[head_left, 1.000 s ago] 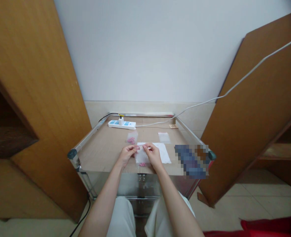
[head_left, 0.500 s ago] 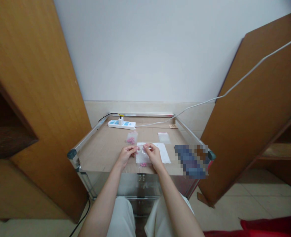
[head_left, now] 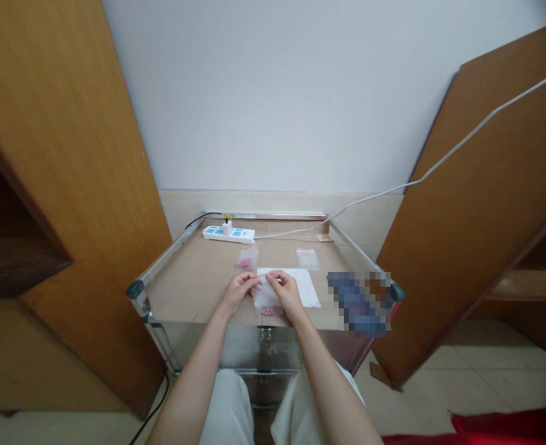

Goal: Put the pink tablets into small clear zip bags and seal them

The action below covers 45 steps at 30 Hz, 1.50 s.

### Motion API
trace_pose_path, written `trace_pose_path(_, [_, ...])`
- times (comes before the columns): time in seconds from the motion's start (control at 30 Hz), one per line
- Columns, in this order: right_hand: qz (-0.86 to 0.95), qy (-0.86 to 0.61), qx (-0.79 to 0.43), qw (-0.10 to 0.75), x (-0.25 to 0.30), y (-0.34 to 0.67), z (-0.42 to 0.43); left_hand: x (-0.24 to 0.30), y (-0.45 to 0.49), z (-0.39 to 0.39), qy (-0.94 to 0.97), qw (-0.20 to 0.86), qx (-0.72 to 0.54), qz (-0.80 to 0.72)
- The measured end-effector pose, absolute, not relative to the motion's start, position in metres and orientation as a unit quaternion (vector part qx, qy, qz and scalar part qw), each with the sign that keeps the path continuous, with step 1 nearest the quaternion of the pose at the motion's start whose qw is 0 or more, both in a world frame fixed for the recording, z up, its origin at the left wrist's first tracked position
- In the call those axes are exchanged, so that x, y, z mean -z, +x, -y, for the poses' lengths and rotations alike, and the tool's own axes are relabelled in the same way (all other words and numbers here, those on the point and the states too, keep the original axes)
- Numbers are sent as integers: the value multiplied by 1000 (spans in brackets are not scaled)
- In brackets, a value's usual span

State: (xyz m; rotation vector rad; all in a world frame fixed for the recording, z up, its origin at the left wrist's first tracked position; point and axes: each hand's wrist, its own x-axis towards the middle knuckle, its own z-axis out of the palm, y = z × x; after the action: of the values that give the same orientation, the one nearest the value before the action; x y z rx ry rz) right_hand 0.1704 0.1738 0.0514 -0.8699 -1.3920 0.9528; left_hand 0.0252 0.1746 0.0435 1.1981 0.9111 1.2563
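A small clear zip bag (head_left: pixel 266 298) hangs between my two hands over the front of the table, with several pink beads (head_left: pixel 267 312) gathered at its bottom. My left hand (head_left: pixel 238 293) is closed on the left end of its pinkish top edge. Thumb and finger of my right hand (head_left: pixel 285 289) pinch the same edge further right. Behind the bag lies a white sheet of paper (head_left: pixel 307 287), partly covered by my right hand. Another clear bag (head_left: pixel 249 253) with pink beads (head_left: pixel 245 264) rests just beyond my left hand.
A cardboard-covered table (head_left: pixel 184 278) with metal rails stands against the wall. On it are a white power strip (head_left: pixel 229 234) with a plug, a stack of clear bags (head_left: pixel 307 259) and a blurred-out dark object (head_left: pixel 359 304). A white cable (head_left: pixel 361 199) runs to the right.
My right hand has shifted slightly left along the bag's top edge, closer to my left hand. The beads at the bag's bottom have moved a little lower and left.
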Motion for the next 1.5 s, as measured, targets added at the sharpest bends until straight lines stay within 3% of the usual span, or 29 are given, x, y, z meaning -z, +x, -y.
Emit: trace_pose_path(1.5, [658,-351,-355,563,-54,169,-170,-46,27,-172,523,547,-525,-390])
